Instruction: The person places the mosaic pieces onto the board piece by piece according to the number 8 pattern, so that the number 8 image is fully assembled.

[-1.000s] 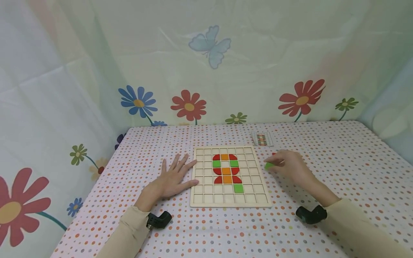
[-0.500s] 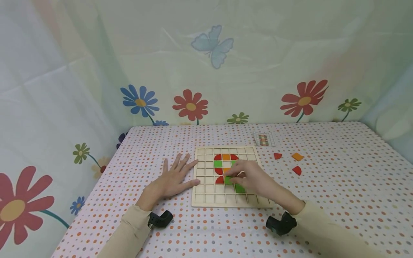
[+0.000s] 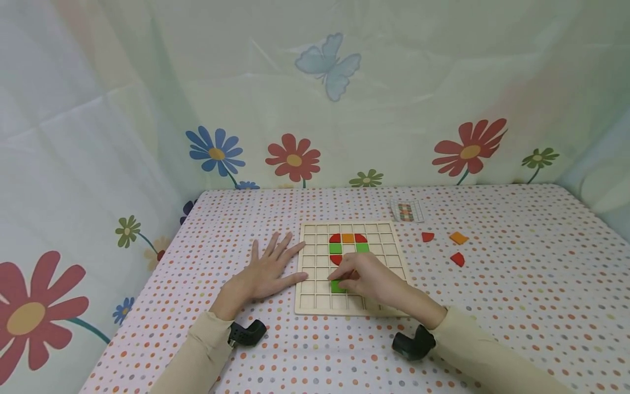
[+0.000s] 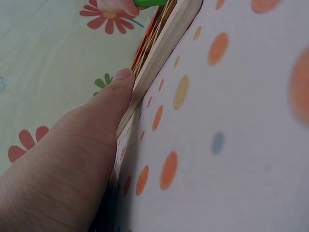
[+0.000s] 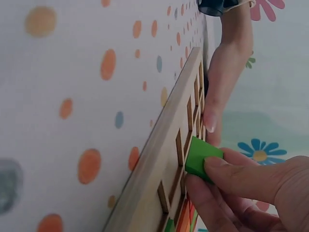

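In the head view a wooden grid board (image 3: 297, 306) lies on the table, with red, orange and green tiles set in its cells. My right hand (image 3: 369, 278) is over the lower middle of the board and pinches a green square tile (image 3: 337, 287) between thumb and fingers. The right wrist view has this tile (image 5: 194, 155) tilted, close over an unfilled cell. Behind that hand, several set tiles are hidden. My left hand (image 3: 268, 273) rests flat on the cloth with fingers spread, its thumb and index fingertips at the board's left edge.
Right of the board lie two red quarter-round tiles (image 3: 427, 236) (image 3: 458, 259) and an orange tile (image 3: 459, 237). A small card with a printed tile pattern (image 3: 407, 210) sits behind the board. Dotted cloth covers the table, and a flowered curtain (image 3: 403, 82) rises behind it.
My right hand has carried the green tile from the table on the right leftward over the board, then slightly lower and further left. My left hand has stayed at the board's edge.
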`<state>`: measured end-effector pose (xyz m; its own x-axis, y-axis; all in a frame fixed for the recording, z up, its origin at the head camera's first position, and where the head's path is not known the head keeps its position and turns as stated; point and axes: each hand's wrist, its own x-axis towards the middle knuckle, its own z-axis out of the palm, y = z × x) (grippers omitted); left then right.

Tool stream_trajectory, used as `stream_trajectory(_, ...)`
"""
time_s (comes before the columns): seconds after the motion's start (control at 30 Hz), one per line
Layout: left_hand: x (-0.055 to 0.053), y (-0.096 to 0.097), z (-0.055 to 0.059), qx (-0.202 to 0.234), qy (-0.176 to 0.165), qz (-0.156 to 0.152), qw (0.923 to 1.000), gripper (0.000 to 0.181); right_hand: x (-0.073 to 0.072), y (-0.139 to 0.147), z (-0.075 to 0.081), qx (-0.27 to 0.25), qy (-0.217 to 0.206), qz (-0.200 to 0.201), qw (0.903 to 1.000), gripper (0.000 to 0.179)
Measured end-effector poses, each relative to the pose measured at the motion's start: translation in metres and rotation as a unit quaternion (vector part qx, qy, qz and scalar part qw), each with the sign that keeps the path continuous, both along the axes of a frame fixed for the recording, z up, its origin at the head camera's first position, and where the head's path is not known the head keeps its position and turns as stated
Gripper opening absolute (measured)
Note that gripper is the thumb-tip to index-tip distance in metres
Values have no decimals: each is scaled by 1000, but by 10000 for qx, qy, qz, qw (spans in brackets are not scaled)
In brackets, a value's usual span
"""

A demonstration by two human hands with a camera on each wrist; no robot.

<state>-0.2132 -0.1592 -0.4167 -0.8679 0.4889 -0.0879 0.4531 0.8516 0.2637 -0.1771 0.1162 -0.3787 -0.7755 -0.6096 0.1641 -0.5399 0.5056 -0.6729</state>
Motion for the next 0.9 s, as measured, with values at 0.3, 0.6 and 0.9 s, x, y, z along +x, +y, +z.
stream_trajectory(0.3,-1,0,-3,-35,-45,51,10000,81,1,-9,9,540,-200,-287,9979,14)
stream_trajectory(0.6,-1,1,-2,-1,-21,30,10000,80,4,-14,13,990,94,-334,9945,14)
stream_trajectory(0.9,0,1,0,-16,-6,19,10000,80,4,-14,13,1036,369,-178,9938,15)
